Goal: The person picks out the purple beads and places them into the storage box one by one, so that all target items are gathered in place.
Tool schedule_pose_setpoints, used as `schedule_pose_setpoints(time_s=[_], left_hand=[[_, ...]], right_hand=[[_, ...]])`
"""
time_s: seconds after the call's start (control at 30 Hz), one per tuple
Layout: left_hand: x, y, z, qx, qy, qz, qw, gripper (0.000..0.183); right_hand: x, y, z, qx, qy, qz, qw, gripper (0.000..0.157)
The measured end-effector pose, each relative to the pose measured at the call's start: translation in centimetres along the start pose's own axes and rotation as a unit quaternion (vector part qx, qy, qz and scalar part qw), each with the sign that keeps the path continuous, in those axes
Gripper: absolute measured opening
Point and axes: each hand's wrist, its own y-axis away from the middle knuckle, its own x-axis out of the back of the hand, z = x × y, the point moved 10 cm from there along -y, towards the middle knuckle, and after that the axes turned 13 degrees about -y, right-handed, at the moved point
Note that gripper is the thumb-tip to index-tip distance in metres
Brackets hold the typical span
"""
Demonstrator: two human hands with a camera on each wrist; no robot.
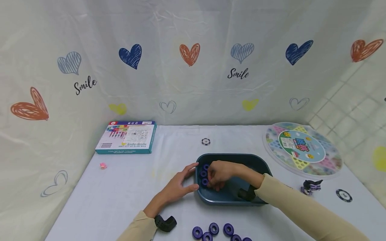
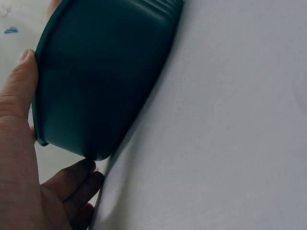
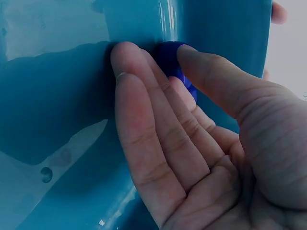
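A dark teal plastic tub [image 1: 235,202] sits on the white table. Inside its left end, several small purple rings [image 1: 205,181] stand in a column along the wall. My right hand [image 1: 221,172] reaches into the tub beside them. In the right wrist view, the thumb and index finger pinch a purple ring [image 3: 169,57] close to the tub's wall, the other fingers extended. My left hand [image 1: 178,187] spreads at the tub's left end, its thumb [image 2: 24,81] against the rim and its fingers loosely extended.
More purple rings [image 1: 213,229] lie near the front edge. A boxed game [image 1: 126,137] stands back left, with a small pink object [image 1: 103,165] before it. To the right are a round game board [image 1: 301,147], a black-and-purple figure [image 1: 312,185] and a poker chip [image 1: 343,195]; another chip [image 1: 206,141] lies behind the tub.
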Motion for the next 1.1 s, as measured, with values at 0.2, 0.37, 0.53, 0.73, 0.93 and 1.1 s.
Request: schedule_pose_setpoints(time_s=[0.2,0.37,0.53,0.73,0.93,1.1], left_hand=[[-0.1,0.0,0.0,0.006,-0.002,-0.005,1.0000,0.065],[-0.3,0.0,-0.1,0.013,-0.004,-0.011,0.9998,0.065],[-0.2,0.0,-0.2,0.014,-0.003,-0.006,0.9999,0.066],[-0.1,-0.1,0.0,-0.002,0.002,0.004,1.0000,0.067],[-0.1,-0.2,0.0,-0.011,0.000,0.006,0.9999,0.068],[-0.1,-0.2,0.0,-0.009,0.004,0.002,0.9999,0.067]], right_hand=[[-0.1,0.4,-0.5,0.019,0.000,-0.012,1.000,0.005],[0.4,1.9,-2.0,0.062,0.034,-0.015,0.997,0.007],[1.1,4.9,-4.3,0.112,0.083,0.015,0.990,0.011],[-0.3,9.2,-5.8,0.161,0.077,0.037,0.983,0.012],[-3.7,12.3,-4.5,0.171,0.045,0.023,0.984,0.015],[-6.1,13.5,-1.1,0.106,0.029,0.005,0.994,0.010]])
